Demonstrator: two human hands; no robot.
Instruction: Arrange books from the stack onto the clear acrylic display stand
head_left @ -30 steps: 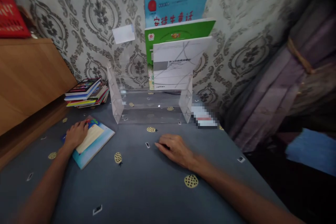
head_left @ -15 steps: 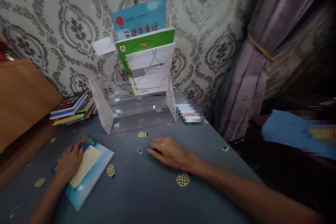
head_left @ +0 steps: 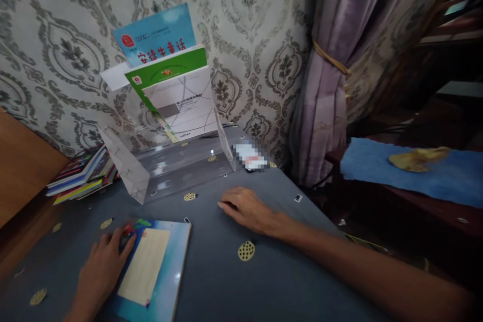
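Note:
A thin blue picture book (head_left: 174, 261) with a cream panel lies flat on the dark table at the lower left. My left hand (head_left: 101, 265) rests at its left side, fingers stretched and thumb apart, touching the cover. Behind the hands stands a clear acrylic rack (head_left: 130, 173). In it lean a white booklet (head_left: 184, 108), a green book (head_left: 188, 59) and a light-blue book (head_left: 160, 30) with red lettering. My right hand (head_left: 245, 206) lies on the bare tabletop in front of the rack, fingers loosely curled in, with nothing visible in them.
A stack of books (head_left: 81, 176) sits left of the rack, beside a wooden panel (head_left: 22, 166). A blurred-out phone-like item (head_left: 251, 157) lies right of the rack. Farther right, a blue cloth (head_left: 370, 163) covers part of a dark red surface, near a tied purple curtain (head_left: 328, 100).
The view has turned to the right. My left hand and the blue picture book have shifted right across the table. My right hand stays in about the same spot.

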